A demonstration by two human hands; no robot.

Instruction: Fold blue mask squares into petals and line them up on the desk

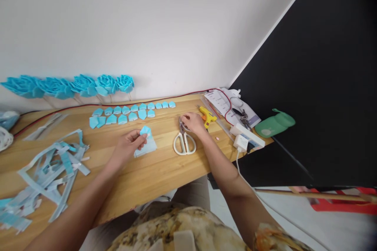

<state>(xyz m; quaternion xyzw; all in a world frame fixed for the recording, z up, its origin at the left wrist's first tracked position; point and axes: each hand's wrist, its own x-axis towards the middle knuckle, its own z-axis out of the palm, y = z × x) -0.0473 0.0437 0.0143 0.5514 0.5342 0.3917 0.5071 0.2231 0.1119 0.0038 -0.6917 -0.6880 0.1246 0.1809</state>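
Note:
My left hand (127, 146) pinches a folded light-blue ribbon piece (145, 140) just above the wooden table (153, 176). My right hand (193, 121) rests with curled fingers on the blades of the white-handled scissors (184, 141) lying on the table. Beyond my hands, two rows of small folded blue petals (129, 113) lie side by side. A yellow hot glue gun (207, 116) sits just right of my right hand.
Several finished blue ribbon roses (73, 85) lean against the white wall. A heap of blue ribbon scraps (47, 172) covers the table's left. A white power strip (247, 137), papers with keys (232, 108) and a green bottle (275, 124) sit at the right edge.

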